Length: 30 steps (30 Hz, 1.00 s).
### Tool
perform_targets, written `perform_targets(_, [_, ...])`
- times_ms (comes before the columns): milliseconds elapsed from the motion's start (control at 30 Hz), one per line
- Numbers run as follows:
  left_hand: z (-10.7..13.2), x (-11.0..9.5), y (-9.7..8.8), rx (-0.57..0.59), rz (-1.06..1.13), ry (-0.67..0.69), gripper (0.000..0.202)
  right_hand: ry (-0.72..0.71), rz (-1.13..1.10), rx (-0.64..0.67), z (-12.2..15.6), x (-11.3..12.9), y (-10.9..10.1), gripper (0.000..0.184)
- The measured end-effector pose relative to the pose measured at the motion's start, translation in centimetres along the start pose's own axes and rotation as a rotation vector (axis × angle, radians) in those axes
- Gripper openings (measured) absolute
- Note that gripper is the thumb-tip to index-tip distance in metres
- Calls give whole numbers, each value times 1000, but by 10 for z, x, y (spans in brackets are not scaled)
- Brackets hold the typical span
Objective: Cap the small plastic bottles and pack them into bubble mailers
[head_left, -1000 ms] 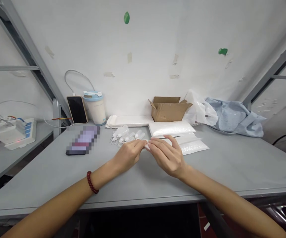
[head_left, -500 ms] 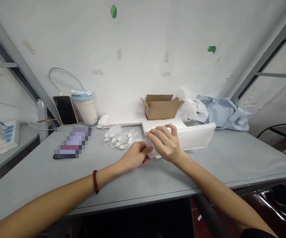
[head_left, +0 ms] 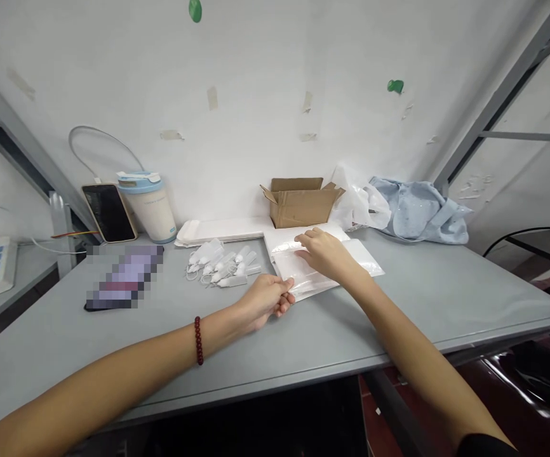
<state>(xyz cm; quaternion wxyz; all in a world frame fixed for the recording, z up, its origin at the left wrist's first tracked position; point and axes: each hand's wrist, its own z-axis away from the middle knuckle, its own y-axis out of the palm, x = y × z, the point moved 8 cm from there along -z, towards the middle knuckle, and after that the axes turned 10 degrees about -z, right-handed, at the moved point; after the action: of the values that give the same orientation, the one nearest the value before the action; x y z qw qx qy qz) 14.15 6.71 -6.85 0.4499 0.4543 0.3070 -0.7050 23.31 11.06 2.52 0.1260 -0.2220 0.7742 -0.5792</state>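
Observation:
A glossy white mailer envelope point(head_left: 303, 274) lies slightly tilted over other white envelopes point(head_left: 275, 238) on the grey table. My left hand point(head_left: 270, 297) pinches its near left corner between thumb and fingers. Over the upper part of the envelope rests my right hand point(head_left: 327, 254), thumb and fingertips apart and pointing left; part of its fingers is hidden. Several small clear squeeze bottles point(head_left: 222, 263) with white tips and thin loops lie in a loose group left of the envelope.
Behind stand an open cardboard box point(head_left: 303, 206), a white plastic bag point(head_left: 358, 200) and a light blue cloth bag point(head_left: 420, 209). To the left are a cup point(head_left: 148, 209), a propped phone point(head_left: 110, 212), a flat phone point(head_left: 125, 279) and a stack of white envelopes point(head_left: 222, 230).
The white mailer envelope has turned from standing on edge to lying nearly flat. My right hand has opened and moved over it, while my left hand keeps its corner. The view has shifted slightly right.

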Motion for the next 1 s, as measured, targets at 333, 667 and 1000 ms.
perform_targets(333, [6,4,-4,132,-308,-178,48,111,-251,91,0,-26,10,23])
perform_targets(667, [-5,2,-2,92,-33,-103,24,213,-329,129,3,-45,12,27])
perform_targets(1000, [-12,-10,-19,-19,-90,-41,22,165,-296,91,-1,-32,17,26])
